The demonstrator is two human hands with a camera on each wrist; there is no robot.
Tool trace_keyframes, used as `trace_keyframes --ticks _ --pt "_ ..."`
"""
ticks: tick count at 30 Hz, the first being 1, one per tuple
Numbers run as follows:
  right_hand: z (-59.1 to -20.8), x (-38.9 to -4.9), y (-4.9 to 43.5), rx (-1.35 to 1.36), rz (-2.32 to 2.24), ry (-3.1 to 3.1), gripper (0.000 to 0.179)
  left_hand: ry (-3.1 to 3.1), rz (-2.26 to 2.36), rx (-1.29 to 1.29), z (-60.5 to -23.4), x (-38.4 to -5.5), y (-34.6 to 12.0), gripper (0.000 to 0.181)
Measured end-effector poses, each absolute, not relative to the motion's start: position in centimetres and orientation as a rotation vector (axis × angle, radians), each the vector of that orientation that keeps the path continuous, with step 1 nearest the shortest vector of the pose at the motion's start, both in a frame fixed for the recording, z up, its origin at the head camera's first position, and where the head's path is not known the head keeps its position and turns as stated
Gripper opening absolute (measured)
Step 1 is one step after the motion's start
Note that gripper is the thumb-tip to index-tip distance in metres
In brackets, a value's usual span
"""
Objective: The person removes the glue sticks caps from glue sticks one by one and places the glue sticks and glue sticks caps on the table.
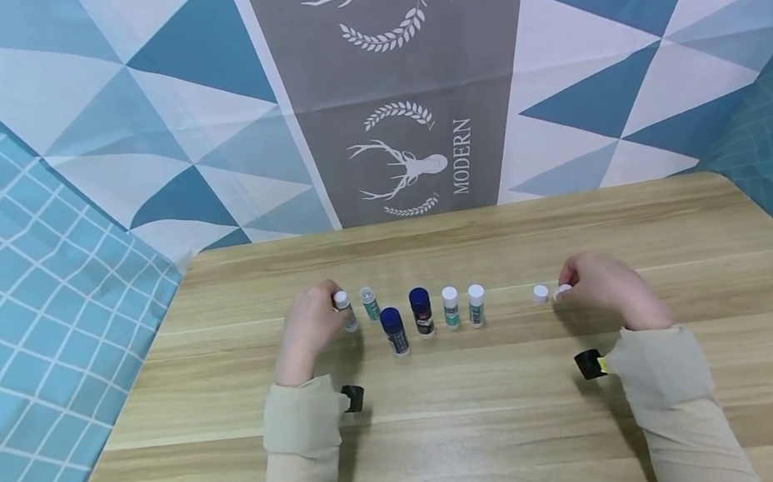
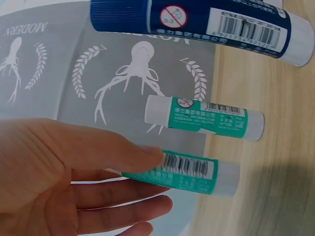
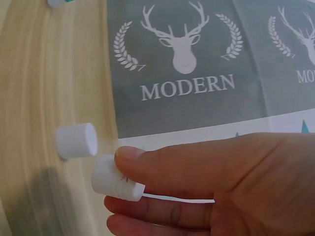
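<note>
At the left end of a row of glue sticks, my left hand (image 1: 311, 327) pinches a small green glue stick (image 2: 189, 174) between thumb and fingers. Its upper end is covered by the thumb in the left wrist view. A second green glue stick (image 2: 209, 117) stands upright right beside it. Over on the right, my right hand (image 1: 604, 282) holds a white cap (image 3: 114, 178) with the thumb on one side and fingers on the other. Another white cap (image 3: 76, 141) sits on the table just left of it.
Two larger dark blue glue sticks (image 1: 395, 332) stand mid-row. To their right are two small green glue sticks with white caps (image 1: 451, 308). All rest on a wooden table (image 1: 478, 437); a patterned cloth (image 1: 397, 71) hangs behind its back edge.
</note>
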State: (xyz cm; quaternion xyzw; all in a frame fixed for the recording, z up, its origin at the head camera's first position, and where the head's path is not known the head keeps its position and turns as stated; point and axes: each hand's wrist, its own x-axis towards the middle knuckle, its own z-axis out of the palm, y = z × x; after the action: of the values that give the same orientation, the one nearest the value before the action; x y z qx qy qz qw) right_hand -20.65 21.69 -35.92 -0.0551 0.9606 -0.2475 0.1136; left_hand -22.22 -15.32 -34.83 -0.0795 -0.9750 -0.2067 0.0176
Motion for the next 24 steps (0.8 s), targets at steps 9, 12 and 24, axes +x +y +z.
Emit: trace_keyframes --ticks 9,12,24 --pt "-36.8 -21.1 21.9 -0.132 -0.640 2.757 0.016 -3.078 -0.600 -0.270 -35.3 -22.4 -15.2 0.019" --pt "-36.9 -21.2 21.9 -0.098 -0.624 2.746 0.017 -3.081 -0.593 -0.264 -35.4 -22.5 -15.3 0.017" --pt "-37.3 -21.2 21.9 -0.058 -0.626 2.737 0.018 -3.106 -0.601 -0.249 -35.9 -22.8 -15.1 0.015"
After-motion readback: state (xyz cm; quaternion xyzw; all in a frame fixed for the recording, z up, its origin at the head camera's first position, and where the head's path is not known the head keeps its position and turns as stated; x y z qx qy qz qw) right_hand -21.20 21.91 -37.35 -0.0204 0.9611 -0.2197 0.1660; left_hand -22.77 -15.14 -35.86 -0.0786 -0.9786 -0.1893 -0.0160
